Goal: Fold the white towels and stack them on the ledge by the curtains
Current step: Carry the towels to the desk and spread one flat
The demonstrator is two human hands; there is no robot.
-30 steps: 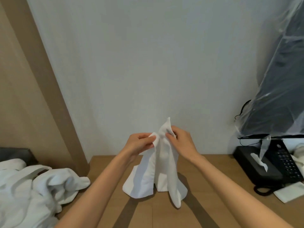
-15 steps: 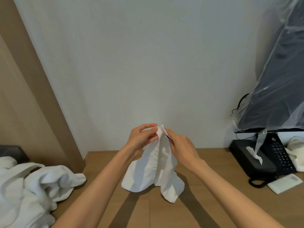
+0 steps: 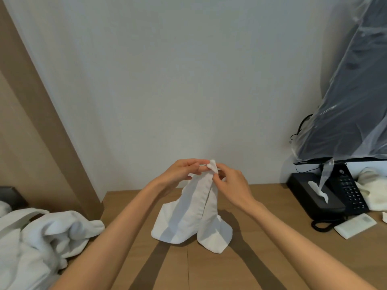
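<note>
One wooden desk (image 3: 209, 268) runs across in front of me, and nearly everything I care about sits on it or just off its left end. Biggest of the white things is the heap of unfolded towels (image 3: 41, 243) spilling in at my lower left, well apart from my hands and not yet touched by this step. Next down in size is the small towel (image 3: 188, 214) I am working on: it hangs in the middle of the desk in two loose lobes whose bottoms rest on the wood, while its top is gathered up between my hands. My left hand (image 3: 178, 174) pinches one top corner between thumb and fingertips, and my right hand (image 3: 232, 185) pinches the matching part just beside it, both closed narrow on the cloth, with a little nub of corner (image 3: 212, 164) poking up between them. I judge I am at the start of a fold, finding and matching the corners. The next move, I think, calls for drawing my hands apart to pull the top edge taut and flat before laying it down. I can see no ledge or curtains from here, so stacking is a long way off.
</note>
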